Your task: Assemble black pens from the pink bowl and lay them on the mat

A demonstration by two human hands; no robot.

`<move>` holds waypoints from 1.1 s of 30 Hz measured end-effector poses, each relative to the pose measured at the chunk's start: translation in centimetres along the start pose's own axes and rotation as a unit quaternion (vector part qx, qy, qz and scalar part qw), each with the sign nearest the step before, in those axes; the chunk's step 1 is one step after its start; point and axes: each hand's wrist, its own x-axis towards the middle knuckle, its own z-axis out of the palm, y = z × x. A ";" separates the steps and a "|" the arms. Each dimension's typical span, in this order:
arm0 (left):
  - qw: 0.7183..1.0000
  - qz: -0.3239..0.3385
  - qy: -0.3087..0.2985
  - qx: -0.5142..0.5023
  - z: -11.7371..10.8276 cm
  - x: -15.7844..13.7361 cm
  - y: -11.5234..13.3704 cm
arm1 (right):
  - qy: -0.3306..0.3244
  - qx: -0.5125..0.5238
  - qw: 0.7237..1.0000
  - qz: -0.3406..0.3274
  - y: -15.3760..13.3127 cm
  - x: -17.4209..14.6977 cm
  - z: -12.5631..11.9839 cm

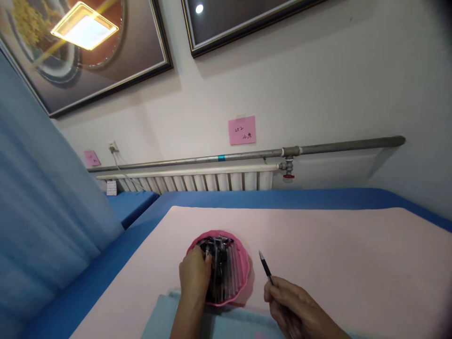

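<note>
A pen (266,267) with a dark grip and pointed tip is held in my right hand (294,303), its tip pointing up and away to the left. My left hand (196,273) reaches into the left side of a round pink basket (246,272) with a wavy rim. Its fingers are bent down among the dark pen parts (221,259); what they pinch there, if anything, is hidden. Several clear pen barrels (233,270) lie lengthwise in the basket's right half.
The basket stands on a pink sheet (328,254) over a blue bed (282,197). Light-blue cloth (229,325) lies at the near edge. Behind are a white radiator (212,181), a metal pipe (254,154) and a pink note (242,130). A blue curtain (45,212) hangs left.
</note>
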 end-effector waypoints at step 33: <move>0.771 -0.034 -0.320 -0.550 3.1 -4.9 5.2 | 0.009 -0.080 0.997 -0.019 1.4 0.8 -0.2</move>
